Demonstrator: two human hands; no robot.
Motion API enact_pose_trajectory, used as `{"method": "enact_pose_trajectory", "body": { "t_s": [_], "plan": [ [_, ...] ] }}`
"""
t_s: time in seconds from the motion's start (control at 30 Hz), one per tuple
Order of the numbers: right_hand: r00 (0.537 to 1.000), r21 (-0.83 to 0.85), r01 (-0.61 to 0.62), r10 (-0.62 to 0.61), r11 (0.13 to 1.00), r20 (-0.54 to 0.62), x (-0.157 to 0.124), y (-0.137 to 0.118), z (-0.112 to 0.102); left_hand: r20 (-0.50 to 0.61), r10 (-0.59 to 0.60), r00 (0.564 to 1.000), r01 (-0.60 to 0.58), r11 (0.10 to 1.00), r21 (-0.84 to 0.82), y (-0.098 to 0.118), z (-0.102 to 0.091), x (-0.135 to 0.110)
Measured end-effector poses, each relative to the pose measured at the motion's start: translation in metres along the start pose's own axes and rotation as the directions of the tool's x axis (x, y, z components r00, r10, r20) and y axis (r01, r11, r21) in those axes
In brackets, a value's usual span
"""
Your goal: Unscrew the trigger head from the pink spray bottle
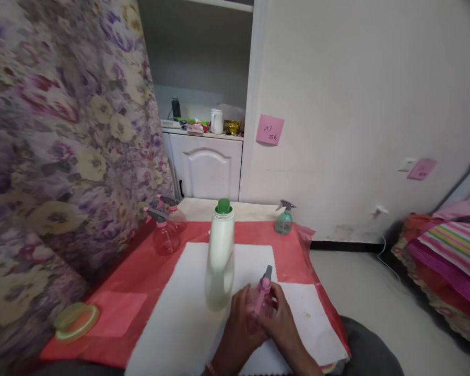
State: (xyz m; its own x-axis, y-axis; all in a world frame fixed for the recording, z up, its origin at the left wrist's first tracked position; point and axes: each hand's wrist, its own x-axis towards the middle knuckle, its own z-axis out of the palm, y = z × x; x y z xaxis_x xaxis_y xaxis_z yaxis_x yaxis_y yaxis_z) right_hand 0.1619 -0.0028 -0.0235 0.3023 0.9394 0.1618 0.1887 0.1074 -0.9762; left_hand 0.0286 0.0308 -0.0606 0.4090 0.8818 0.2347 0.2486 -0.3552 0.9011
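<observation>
Both my hands wrap round a small pink spray bottle (260,300) standing on the white cloth (188,313) near the table's front. My left hand (241,324) grips its left side, and my right hand (284,318) closes on its right side, just under the pink and grey trigger head. Directly to the left of my hands stands a tall white bottle with a green cap (220,256), upright and untouched.
Two pink spray bottles (166,230) stand at the back left of the red table cover (141,271), a green spray bottle (284,218) at the back right. A round green and orange lid (76,321) lies front left. A floral curtain hangs on the left, bedding lies at right.
</observation>
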Motion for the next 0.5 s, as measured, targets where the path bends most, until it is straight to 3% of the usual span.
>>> {"method": "enact_pose_trajectory", "body": {
  "t_s": [0.13, 0.27, 0.4, 0.5],
  "plan": [
    [0.985, -0.195, 0.019, -0.052, 0.981, -0.167, -0.005, 0.001, 0.012, -0.113, 0.173, 0.978, -0.142, 0.96, 0.243, -0.001, 0.011, 0.001],
    [0.982, -0.224, 0.066, -0.104, 0.972, -0.16, -0.011, 0.005, 0.013, -0.127, 0.063, 0.99, -0.05, 0.993, 0.104, 0.012, 0.005, 0.001],
    [0.996, -0.083, 0.08, -0.082, 0.993, -0.019, -0.016, 0.009, -0.003, 0.082, 0.013, 0.997, 0.007, 0.971, -0.24, 0.033, -0.013, 0.006],
    [0.992, -0.041, 0.112, -0.109, 0.993, 0.07, -0.018, 0.01, -0.021, 0.325, -0.023, 0.945, 0.173, 0.881, -0.441, 0.04, -0.024, 0.013]
  ]
}}
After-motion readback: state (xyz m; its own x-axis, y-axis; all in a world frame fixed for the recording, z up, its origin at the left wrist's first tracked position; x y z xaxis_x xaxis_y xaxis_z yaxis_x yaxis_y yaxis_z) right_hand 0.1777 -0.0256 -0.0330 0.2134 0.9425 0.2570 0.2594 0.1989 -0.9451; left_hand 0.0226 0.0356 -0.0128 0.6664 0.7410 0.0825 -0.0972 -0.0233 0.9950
